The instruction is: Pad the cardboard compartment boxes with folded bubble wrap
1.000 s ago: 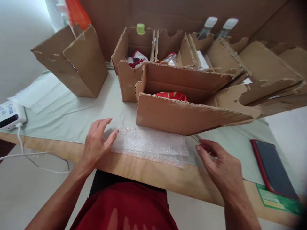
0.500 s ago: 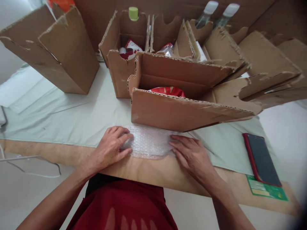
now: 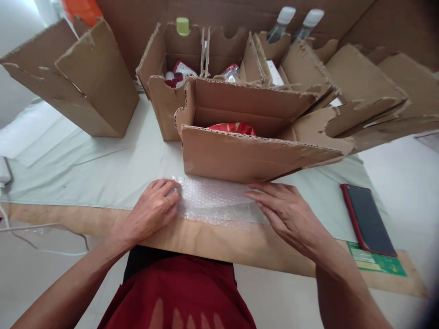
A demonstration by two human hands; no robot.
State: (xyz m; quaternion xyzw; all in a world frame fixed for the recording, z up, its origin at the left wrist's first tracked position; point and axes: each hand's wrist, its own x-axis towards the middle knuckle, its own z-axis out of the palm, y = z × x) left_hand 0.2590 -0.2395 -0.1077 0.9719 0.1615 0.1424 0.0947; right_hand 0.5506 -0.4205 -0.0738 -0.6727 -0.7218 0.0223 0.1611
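Along the front of the table [image 3: 206,241], bubble wrap [image 3: 214,201] is lying before a box [image 3: 240,157]. The left hand [image 3: 154,211] is curling at the wrap's left end, grip unclear; the right hand [image 3: 284,208], fingers extended, is covering part of its right.

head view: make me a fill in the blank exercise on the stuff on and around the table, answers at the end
1. The clear sheet between the left hand and the right hand is ____ wrap.
2. The open box nearest the hands is made of ____.
3. The case around the phone is coloured ____.
4. The caps of the two bottles at the back are coloured ____.

Missing words: bubble; cardboard; red; white.
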